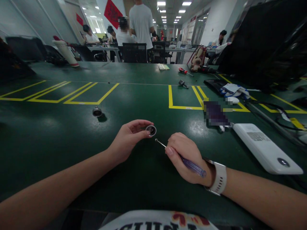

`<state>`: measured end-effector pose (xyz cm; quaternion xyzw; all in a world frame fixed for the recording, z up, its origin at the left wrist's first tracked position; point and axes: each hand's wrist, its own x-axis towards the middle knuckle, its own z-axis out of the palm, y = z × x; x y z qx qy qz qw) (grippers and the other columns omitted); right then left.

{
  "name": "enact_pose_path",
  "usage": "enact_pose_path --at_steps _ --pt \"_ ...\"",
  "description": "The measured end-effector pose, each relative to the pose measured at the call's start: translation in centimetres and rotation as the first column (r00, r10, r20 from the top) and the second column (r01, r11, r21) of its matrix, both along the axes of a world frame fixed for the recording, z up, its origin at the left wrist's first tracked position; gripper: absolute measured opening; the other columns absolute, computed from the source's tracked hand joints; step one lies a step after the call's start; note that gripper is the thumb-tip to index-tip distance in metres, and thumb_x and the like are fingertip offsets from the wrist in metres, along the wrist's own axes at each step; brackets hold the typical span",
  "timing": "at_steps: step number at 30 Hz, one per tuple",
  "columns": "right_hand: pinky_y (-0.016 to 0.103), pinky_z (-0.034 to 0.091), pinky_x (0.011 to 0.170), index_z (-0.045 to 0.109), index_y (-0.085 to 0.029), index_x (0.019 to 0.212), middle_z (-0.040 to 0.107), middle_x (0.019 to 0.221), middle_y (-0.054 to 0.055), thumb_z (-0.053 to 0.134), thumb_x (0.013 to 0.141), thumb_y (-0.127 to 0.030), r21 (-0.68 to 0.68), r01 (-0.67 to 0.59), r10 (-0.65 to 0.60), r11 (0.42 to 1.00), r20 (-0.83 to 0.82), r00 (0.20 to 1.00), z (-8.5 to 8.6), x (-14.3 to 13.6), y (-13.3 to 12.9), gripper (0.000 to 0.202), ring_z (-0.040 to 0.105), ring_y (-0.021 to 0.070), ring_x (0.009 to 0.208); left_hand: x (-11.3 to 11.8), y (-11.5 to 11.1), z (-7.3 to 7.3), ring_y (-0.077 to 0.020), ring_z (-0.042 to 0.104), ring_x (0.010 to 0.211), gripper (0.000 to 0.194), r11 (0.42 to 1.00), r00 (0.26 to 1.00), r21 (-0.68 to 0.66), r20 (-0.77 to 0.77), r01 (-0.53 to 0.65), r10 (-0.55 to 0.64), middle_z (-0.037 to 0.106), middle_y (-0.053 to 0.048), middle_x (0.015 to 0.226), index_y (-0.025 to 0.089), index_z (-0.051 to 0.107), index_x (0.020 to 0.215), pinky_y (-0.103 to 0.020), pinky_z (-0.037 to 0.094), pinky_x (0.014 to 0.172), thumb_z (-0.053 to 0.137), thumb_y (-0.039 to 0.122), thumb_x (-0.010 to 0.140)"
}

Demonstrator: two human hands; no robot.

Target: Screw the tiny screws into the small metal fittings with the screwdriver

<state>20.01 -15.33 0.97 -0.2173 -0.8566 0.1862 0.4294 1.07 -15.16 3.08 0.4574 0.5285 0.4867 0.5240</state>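
Note:
A small round metal part (pixel 151 130) with a hollow, ringed face is pinched between the thumb and fingers of my left hand (pixel 128 139). My right hand (pixel 185 156) is wrapped round a screwdriver (pixel 193 166) with a clear purple handle. Its thin shaft points up and left, and the tip, which carries something tiny, is just below and right of the metal part, apart from it. Left of my hands, another dark round metal part (pixel 97 111) stands on the green table (pixel 134 102).
A white power bank (pixel 267 148) and a phone (pixel 216 113) lie at the right, near cables and gloves (pixel 234 90). Farther back are a black metal part (pixel 183 84), a red screwdriver (pixel 183 71) and a white bottle (pixel 66 51). People are in the background.

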Motion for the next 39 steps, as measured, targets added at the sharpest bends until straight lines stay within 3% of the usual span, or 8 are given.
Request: enact_pose_path --at_steps 13,26,33,39 --pt "0.031 0.043 0.067 0.053 -0.017 0.079 0.059 0.076 0.004 0.044 0.091 -0.02 -0.006 0.006 -0.005 1.0 0.04 0.999 0.1 -0.2 0.2 0.015 0.052 0.0151 0.071 0.7 -0.9 0.0 -0.0178 0.067 0.082 0.027 0.997 0.99 0.025 -0.13 0.067 -0.063 0.073 -0.004 0.084 0.017 0.07 0.093 -0.027 0.053 0.077 0.07 0.019 0.066" --pt "0.03 0.042 0.067 0.053 -0.016 0.076 0.059 0.073 0.005 0.045 0.091 -0.02 0.061 -0.005 0.001 0.998 0.062 0.998 0.0 -0.3 0.0 0.017 0.052 0.0151 0.07 0.7 -0.7 -0.4 -0.0188 0.069 0.081 0.022 0.986 0.956 0.157 -0.292 0.059 -0.011 0.074 -0.004 0.089 0.016 0.072 0.086 -0.032 0.056 0.077 0.063 0.019 0.066" --pt "0.031 0.041 0.067 0.053 -0.015 0.075 0.06 0.074 0.006 0.046 0.09 -0.018 0.075 0.043 -0.051 0.996 0.12 0.991 0.1 -0.6 -0.2 0.017 0.052 0.0155 0.071 0.5 -0.7 -0.8 -0.0177 0.069 0.078 0.021 0.983 0.962 0.163 -0.268 0.089 -0.042 0.073 -0.004 0.084 0.015 0.07 0.086 -0.031 0.056 0.075 0.064 0.017 0.066" --pt "0.029 0.042 0.068 0.053 -0.016 0.081 0.059 0.076 0.003 0.049 0.089 -0.021 -0.073 -0.007 0.008 0.997 0.019 1.0 -0.1 -0.2 0.2 0.01 0.052 0.0135 0.071 0.2 0.0 -0.7 -0.0171 0.067 0.085 0.027 0.989 0.985 0.105 -0.149 0.101 -0.085 0.072 -0.004 0.093 0.016 0.067 0.093 -0.03 0.055 0.079 0.065 0.014 0.066"
